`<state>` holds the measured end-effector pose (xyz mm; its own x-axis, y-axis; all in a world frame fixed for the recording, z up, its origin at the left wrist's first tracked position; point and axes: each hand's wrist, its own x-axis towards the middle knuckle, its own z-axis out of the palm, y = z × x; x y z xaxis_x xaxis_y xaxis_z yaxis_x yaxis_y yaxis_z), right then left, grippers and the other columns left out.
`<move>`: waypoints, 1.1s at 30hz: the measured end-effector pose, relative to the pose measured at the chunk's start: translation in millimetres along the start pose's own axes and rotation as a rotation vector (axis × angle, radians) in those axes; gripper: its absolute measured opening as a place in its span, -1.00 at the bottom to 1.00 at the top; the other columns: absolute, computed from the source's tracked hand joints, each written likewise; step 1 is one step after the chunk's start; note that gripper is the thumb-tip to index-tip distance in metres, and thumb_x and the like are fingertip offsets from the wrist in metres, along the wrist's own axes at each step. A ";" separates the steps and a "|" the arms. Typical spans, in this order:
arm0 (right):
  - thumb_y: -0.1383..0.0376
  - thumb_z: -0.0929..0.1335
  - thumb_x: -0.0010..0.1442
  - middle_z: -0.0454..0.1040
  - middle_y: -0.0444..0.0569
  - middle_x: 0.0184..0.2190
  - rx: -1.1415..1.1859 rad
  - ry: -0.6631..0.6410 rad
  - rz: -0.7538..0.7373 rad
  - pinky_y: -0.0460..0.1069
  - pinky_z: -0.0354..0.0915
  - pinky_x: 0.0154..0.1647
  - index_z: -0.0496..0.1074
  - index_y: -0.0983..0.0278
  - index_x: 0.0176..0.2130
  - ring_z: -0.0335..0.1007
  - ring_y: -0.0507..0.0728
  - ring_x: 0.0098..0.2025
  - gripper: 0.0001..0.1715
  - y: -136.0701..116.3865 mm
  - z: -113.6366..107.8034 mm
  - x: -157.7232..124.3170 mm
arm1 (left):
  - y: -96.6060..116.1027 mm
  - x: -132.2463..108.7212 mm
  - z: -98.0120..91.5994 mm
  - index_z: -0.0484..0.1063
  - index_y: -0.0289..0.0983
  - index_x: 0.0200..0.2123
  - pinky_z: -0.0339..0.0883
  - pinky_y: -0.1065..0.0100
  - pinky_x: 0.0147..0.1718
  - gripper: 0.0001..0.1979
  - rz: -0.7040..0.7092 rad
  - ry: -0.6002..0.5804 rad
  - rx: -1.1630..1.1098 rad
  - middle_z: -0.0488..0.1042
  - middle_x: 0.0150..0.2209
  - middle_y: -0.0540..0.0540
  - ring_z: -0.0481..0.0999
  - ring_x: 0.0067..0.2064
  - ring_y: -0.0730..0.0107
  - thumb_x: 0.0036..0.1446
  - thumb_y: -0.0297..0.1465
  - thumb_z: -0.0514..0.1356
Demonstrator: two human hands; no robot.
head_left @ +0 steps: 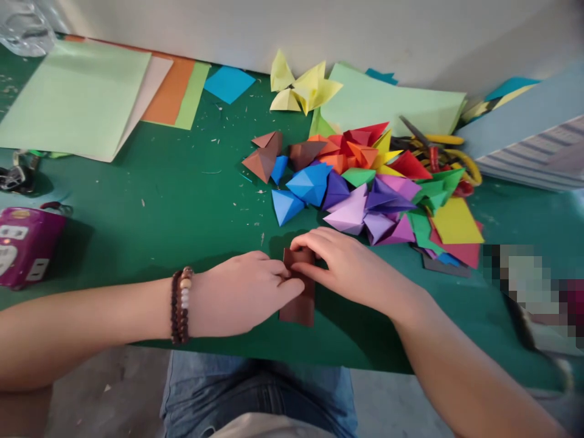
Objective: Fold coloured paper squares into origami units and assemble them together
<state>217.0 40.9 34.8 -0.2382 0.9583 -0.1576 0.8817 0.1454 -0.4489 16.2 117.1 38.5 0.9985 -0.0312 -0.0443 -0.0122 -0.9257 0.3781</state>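
A strip of folded brown paper [297,311] lies upright in front of me near the table's front edge. My left hand [246,292] comes in from the left, its fingers curled over the paper's left edge and its thumb on top. At the paper's far end, my right hand [335,258] pinches it between thumb and fingers. Parts of the paper are hidden under both hands. Just beyond lie folded paper pieces in many colours, among them a light purple piece [349,211], a blue piece [312,182] and a brown piece [264,157].
Sheets of pale green paper [77,97] lie back left, with a blue square [229,84] nearby. Scissors [422,137] rest behind the pile at right. A purple power socket block [30,246] and keys [20,173] sit left. The green table [182,201] meets a wall.
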 end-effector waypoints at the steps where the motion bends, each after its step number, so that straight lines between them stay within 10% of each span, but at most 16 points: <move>1: 0.29 0.30 0.26 0.45 -0.02 -0.20 -0.005 0.004 -0.001 0.05 0.33 -0.14 0.34 0.24 -0.13 0.37 0.16 -0.11 -0.85 -1.3 -0.1 -2.2 | -0.9 -0.6 -0.1 0.36 -0.33 -0.05 0.29 0.29 -0.12 -0.74 0.006 -0.002 0.002 0.52 -0.15 -0.13 0.47 -0.10 0.29 0.19 -0.54 0.09; 12: 0.06 0.31 0.22 0.37 0.05 -0.20 -0.052 0.475 0.488 -0.02 0.34 -0.50 0.16 0.26 0.19 0.35 0.05 -0.48 -0.36 -37.3 48.5 -66.6 | 1.0 0.3 3.2 0.40 -0.35 -0.20 0.27 0.28 -0.09 -0.88 0.054 -0.009 -0.058 0.53 -0.23 -0.17 0.48 -0.10 0.27 0.16 -0.53 0.14; 18: 0.14 0.31 0.22 0.45 -0.17 -0.48 0.121 0.362 0.543 -0.09 0.29 -0.58 0.18 0.24 0.16 0.33 0.02 -0.59 -0.44 -62.4 63.3 -73.9 | 1.3 0.1 9.5 0.38 -0.32 -0.22 0.28 0.30 -0.15 -0.91 0.056 0.035 -0.086 0.51 -0.27 -0.14 0.48 -0.14 0.30 0.18 -0.51 0.14; 33: 0.22 0.27 0.26 0.42 -0.10 -0.40 0.092 0.425 0.508 -0.05 0.35 -0.49 0.26 0.23 0.11 0.30 0.01 -0.53 -0.57 -62.5 72.9 -73.1 | 4.0 -0.7 14.6 0.38 -0.32 -0.22 0.29 0.29 -0.20 -0.89 0.051 0.110 -0.052 0.52 -0.26 -0.14 0.48 -0.15 0.28 0.14 -0.51 0.17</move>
<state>149.6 -56.2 10.2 0.3950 0.9185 -0.0170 0.7992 -0.3527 -0.4868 14.7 107.9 26.5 0.9965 -0.0336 0.0770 -0.0633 -0.9031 0.4248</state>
